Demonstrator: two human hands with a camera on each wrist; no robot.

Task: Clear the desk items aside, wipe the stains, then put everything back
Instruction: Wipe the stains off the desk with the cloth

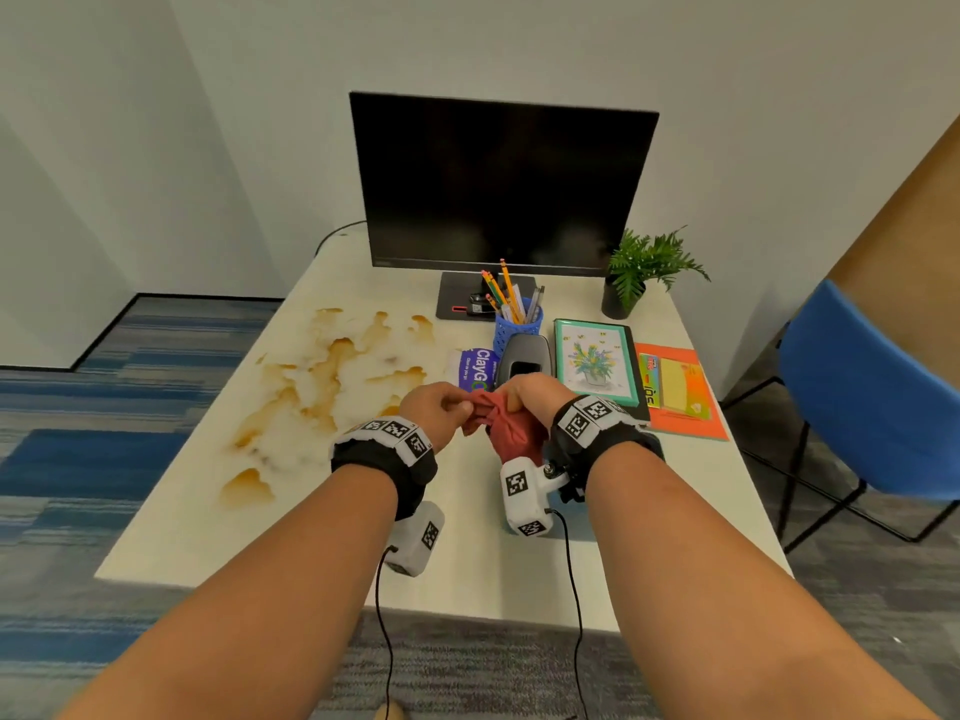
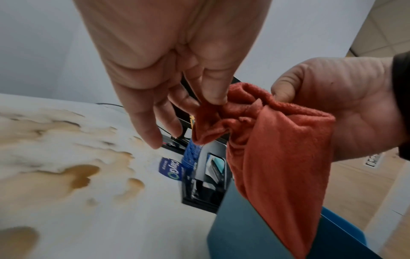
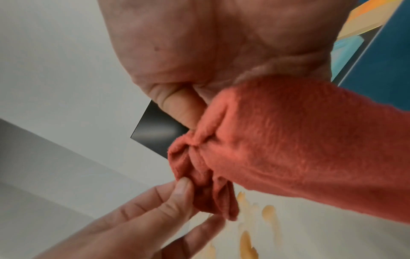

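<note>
Both hands hold a red cloth (image 1: pixel 506 426) above the middle of the white desk (image 1: pixel 467 558). My left hand (image 1: pixel 441 407) pinches a bunched corner of the cloth (image 2: pixel 208 119) between thumb and fingertips (image 3: pixel 182 185). My right hand (image 1: pixel 530 394) grips the rest, which hangs below the fist (image 3: pixel 288 140). Brown stains (image 1: pixel 322 387) spread over the desk's left half (image 2: pixel 66 166). Set at the right are a blue pencil cup (image 1: pixel 517 324), a grey device (image 1: pixel 522 358), a ClayGo pack (image 1: pixel 475 366), a framed flower picture (image 1: pixel 595 361) and an orange folder (image 1: pixel 680 392).
A black monitor (image 1: pixel 498 184) stands at the back of the desk, with a small potted plant (image 1: pixel 639 275) to its right. A blue chair (image 1: pixel 872 392) stands by the right edge. Cables hang from both wrist cameras over the front edge.
</note>
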